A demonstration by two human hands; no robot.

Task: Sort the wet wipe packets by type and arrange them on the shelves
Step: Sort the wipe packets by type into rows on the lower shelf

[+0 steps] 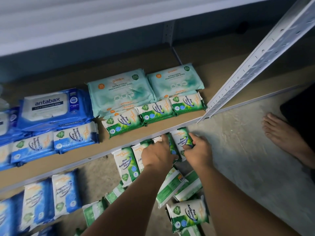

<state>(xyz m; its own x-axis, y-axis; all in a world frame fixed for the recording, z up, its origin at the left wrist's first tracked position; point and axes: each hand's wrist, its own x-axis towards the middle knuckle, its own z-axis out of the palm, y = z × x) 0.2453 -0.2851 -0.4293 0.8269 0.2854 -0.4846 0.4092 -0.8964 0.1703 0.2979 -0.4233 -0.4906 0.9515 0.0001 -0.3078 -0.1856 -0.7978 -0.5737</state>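
My right hand (198,149) has its fingers (188,147) curled round a green pine packet (181,139), gripping its right edge. That packet lies printed face up on the floor (247,150), with its long axis running away from me and its far end just under the front rail of the shelf (109,142).

My left hand (158,156) is just beside it, fingers bent down over the far end of a second pine packet (171,147) and holding it. This one lies parallel to the first and touches it, mostly hidden between my hands. Further left, a floor row (125,165) of matching green packets lies the same way, side by side. Nearer me, a loose green pile (187,214) lies at mixed angles, and blue floor packets (66,191) lie to the left.

On the shelf, three shelved pine packets (156,111) sit in a front row, long axes across the board and ends touching. Behind them are stacks of teal guardian packs (119,92), side by side. To the left stands the blue antabax stack (49,108), with blue fragrance-free packets (75,135) in front of it.

A white perforated upright (255,57) rises at the shelf's right end, and a bare foot (279,133) rests on the floor beyond it.
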